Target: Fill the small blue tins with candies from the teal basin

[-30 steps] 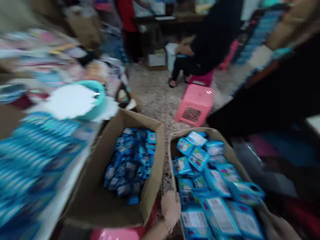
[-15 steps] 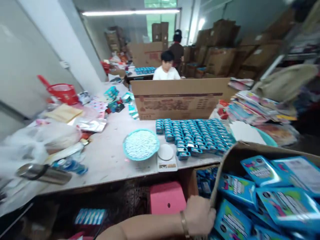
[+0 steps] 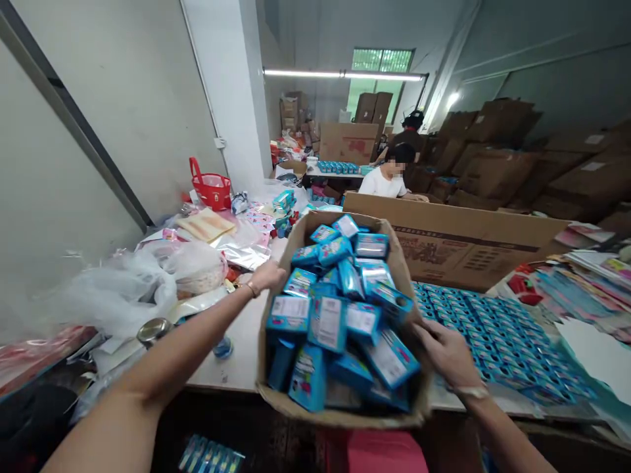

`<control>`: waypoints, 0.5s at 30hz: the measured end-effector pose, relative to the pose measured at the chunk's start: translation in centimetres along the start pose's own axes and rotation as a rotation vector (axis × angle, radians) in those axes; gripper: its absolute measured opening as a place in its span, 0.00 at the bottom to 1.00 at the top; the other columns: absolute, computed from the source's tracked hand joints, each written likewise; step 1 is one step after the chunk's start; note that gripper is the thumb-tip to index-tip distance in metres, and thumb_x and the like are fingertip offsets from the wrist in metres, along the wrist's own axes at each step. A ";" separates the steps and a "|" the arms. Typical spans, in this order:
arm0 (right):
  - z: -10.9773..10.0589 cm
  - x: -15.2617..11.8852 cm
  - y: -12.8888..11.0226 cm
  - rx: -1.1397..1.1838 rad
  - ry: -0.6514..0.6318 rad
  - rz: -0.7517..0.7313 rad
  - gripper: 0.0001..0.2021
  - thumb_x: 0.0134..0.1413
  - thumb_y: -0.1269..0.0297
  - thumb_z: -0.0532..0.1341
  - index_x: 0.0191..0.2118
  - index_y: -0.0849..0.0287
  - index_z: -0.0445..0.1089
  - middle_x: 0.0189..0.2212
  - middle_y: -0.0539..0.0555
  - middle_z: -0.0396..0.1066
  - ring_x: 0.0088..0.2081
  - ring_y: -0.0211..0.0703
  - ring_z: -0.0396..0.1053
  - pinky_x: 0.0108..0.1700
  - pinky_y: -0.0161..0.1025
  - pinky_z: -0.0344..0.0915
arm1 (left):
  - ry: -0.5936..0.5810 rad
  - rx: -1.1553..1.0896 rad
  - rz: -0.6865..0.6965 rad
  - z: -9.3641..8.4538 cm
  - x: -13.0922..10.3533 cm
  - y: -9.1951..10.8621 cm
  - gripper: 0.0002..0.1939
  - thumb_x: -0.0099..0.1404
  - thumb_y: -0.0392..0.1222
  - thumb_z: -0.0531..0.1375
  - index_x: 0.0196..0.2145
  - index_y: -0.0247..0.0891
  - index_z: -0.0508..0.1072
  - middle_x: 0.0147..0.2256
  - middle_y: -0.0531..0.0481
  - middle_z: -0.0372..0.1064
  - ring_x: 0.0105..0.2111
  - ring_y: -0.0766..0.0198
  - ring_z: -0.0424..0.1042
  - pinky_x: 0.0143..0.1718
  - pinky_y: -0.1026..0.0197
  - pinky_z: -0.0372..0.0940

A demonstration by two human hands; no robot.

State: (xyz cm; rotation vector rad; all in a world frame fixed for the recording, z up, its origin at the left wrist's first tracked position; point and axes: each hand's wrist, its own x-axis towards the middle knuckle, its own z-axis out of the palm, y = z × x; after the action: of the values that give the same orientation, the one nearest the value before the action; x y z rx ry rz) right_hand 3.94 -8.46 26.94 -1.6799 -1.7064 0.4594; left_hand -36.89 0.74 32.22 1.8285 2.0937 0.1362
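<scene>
An open cardboard box point(image 3: 261, 368) full of small blue printed packets point(image 3: 328, 322) is held between my hands, over the front edge of the white table point(image 3: 246, 335). My left hand point(image 3: 269, 276) grips its left side, and my right hand point(image 3: 446, 351) is closed on the right wall. The packets lie loose and jumbled inside. To the right of the carton, rows of small blue boxes point(image 3: 497, 341) stand close together on the table. The carton hides the table directly behind it.
Plastic bags point(image 3: 192, 269), a red basket point(image 3: 211, 190) and a metal flask point(image 3: 154, 330) crowd the left side. A long cardboard panel point(image 3: 458, 246) stands across the table, with a person in white point(image 3: 384, 180) behind it. Paper stacks point(image 3: 586, 289) lie at right.
The box of packets has moved from the lower right to the middle, over the table edge. Both hands now hold it. The view has turned left.
</scene>
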 end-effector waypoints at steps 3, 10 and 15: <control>7.4 6.4 -5.5 0.075 -0.038 -0.058 0.18 0.46 0.51 0.54 0.16 0.57 0.65 0.16 0.52 0.66 0.23 0.41 0.62 0.28 0.37 0.56 | 0.084 0.013 -0.145 -2.7 5.3 -5.4 0.11 0.61 0.38 0.57 0.34 0.30 0.78 0.38 0.39 0.78 0.40 0.54 0.75 0.37 0.62 0.63; 22.2 14.3 -9.4 0.126 -0.029 0.119 0.13 0.44 0.61 0.54 0.14 0.57 0.63 0.13 0.49 0.62 0.22 0.40 0.60 0.25 0.35 0.50 | 0.181 -0.036 -0.306 -1.5 12.9 -13.5 0.15 0.62 0.44 0.56 0.38 0.31 0.77 0.42 0.35 0.78 0.44 0.48 0.76 0.34 0.61 0.63; 28.6 16.7 -8.8 0.122 -0.029 0.147 0.13 0.46 0.64 0.55 0.15 0.57 0.66 0.16 0.49 0.66 0.24 0.40 0.62 0.26 0.34 0.51 | 0.204 -0.034 -0.406 1.9 17.2 -16.2 0.20 0.64 0.45 0.53 0.44 0.28 0.75 0.48 0.32 0.75 0.49 0.43 0.74 0.39 0.58 0.65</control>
State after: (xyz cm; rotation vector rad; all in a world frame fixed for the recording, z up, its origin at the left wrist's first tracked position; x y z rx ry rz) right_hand -20.68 12.99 16.61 -1.7229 -1.5491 0.6466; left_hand -53.22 14.64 22.04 1.3828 2.5386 0.2604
